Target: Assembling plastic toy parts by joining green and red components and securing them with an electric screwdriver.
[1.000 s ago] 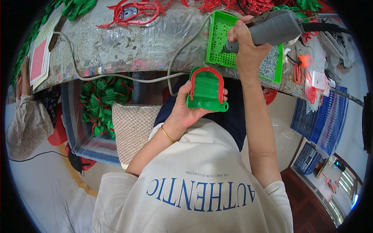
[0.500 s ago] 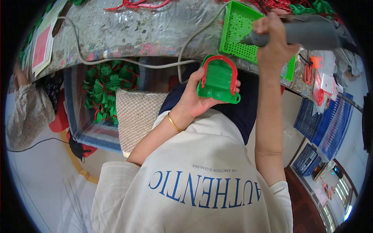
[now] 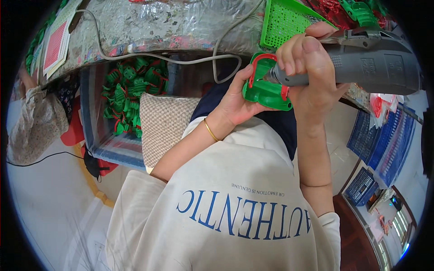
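My left hand grips a green plastic scoop-shaped part by its left side, with the fingers beneath it. A red U-shaped piece arches round inside the part's rim. My right hand is wrapped round a grey electric screwdriver, held nearly level with its tip pointing left. That tip lies over the inside of the green part; whether it touches cannot be made out. The right hand and tool hide the part's right side.
A bright green perforated tray holding small metal bits lies on the plastic-covered table, and a grey cable crosses the edge. Left of my lap, a cloth-lined crate holds many green-and-red parts. Another person's sleeve shows far left.
The screwdriver has come down and toward me, from over the tray to the green part. My left hand has shifted slightly right with the part, and the view has moved a little.
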The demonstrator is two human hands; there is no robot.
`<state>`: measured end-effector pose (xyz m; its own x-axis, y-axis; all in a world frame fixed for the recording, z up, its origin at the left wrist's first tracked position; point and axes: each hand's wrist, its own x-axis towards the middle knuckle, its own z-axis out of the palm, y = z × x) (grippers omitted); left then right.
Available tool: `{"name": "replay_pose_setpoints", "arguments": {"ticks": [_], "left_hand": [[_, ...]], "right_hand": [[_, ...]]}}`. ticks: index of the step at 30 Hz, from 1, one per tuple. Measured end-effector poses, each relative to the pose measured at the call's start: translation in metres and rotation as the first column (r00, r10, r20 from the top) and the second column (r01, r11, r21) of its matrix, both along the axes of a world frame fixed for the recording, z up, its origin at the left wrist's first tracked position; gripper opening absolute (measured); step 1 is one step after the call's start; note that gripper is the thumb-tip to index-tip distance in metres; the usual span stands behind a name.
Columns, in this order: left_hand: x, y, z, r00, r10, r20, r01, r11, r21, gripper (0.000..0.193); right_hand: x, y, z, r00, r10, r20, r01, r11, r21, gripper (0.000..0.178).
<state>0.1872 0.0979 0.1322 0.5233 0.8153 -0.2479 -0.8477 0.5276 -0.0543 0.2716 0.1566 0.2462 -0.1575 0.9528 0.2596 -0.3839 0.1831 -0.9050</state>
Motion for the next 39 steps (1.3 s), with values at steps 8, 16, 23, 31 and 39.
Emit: {"name": "replay_pose_setpoints", "arguments": {"ticks": [8, 16, 23, 31, 39], "left_hand": [[0.001, -0.004, 0.005, 0.998, 0.000, -0.060, 0.001, 1.000, 0.009, 0.060], [-0.003, -0.004, 0.009, 0.997, 0.010, -0.081, -0.011, 1.000, -0.018, 0.058], [-0.009, -0.003, 0.007, 0.997, 0.038, -0.074, -0.038, 0.999, 0.003, 0.049], [-0.016, -0.004, 0.021, 0.997, 0.037, -0.074, -0.028, 0.993, 0.119, 0.057], [-0.078, -0.020, 0.022, 0.808, 0.235, -0.540, -0.152, 0.969, 0.194, 0.065]], "right_hand": [[-0.003, -0.004, -0.006, 0.999, 0.030, -0.021, -0.030, 1.000, 0.005, 0.014], [-0.001, 0.000, -0.010, 0.989, 0.148, -0.007, -0.147, 0.985, 0.095, 0.005], [-0.002, 0.001, -0.012, 0.969, 0.239, -0.058, -0.226, 0.959, 0.170, 0.014], [0.006, 0.021, -0.002, 0.795, 0.603, -0.063, -0.576, 0.784, 0.230, 0.024], [0.034, 0.038, 0.061, 0.731, 0.629, -0.264, -0.579, 0.777, 0.247, 0.029]]}}
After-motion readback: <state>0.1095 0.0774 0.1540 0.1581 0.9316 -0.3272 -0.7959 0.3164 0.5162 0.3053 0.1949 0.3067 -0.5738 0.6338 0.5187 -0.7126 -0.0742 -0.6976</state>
